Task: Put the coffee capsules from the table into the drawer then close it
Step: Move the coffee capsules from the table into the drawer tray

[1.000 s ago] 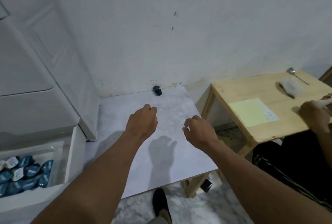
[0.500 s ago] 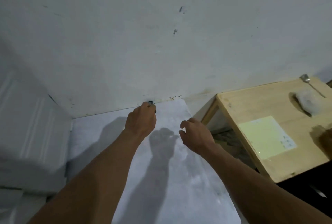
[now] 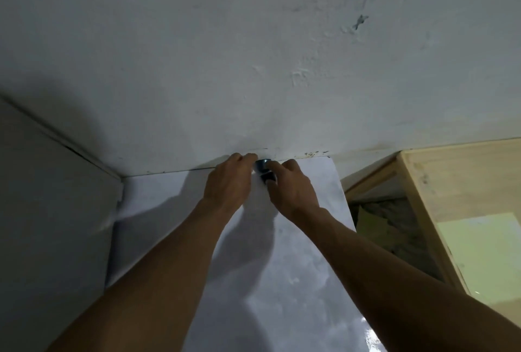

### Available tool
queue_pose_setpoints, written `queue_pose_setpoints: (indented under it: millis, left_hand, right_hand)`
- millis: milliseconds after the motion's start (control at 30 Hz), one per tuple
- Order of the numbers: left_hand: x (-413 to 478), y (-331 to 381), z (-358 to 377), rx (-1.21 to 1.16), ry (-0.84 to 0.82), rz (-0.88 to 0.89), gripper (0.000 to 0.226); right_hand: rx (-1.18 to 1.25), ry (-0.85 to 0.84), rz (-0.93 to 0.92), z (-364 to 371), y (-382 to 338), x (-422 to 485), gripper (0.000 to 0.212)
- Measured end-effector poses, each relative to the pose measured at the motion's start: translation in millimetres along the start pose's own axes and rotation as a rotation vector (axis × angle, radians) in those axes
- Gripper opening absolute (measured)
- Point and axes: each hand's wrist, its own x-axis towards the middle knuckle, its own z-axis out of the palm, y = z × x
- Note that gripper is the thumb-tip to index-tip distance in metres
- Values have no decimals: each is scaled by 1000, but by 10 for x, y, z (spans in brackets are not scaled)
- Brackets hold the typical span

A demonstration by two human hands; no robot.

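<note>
Capsules [image 3: 262, 166]: dark, two as far as we can tell, at the far edge of the white table [image 3: 296, 281], against the wall [image 3: 253, 55], between our hands.
Left hand [image 3: 228, 182]: fingers curled, tips touching the capsules; we cannot tell whether it grips.
Right hand [image 3: 293, 192]: finger and thumb pinch the capsules.
Wooden table [image 3: 451, 182]: to our right, bearing a pale green sheet [image 3: 485, 253].

No text, label, brand or number can be read anywhere in view. The dark blue coffee capsule [image 3: 261, 166] shows no legible marking. The pale green sheet [image 3: 485, 255] on the wooden table [image 3: 451, 176] may carry print, but it is too washed out to tell.
</note>
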Motion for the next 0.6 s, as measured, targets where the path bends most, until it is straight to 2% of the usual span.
queue_pose_setpoints:
  millis: [133, 300, 433, 600]
  left_hand:
    - [85, 13, 162, -15, -71, 19, 39]
    - [104, 153, 273, -26, -44, 1, 32]
    - [107, 296, 378, 7, 25, -77, 33]
    - [91, 392, 477, -84, 79, -107, 18]
  right_hand:
    - [-5, -40, 23, 70, 166, 50, 29]
    - [18, 25, 47, 50, 389, 36, 16]
    - [-1, 47, 62, -21, 514, -19, 22]
    - [-37, 15, -13, -69, 568, -59, 26]
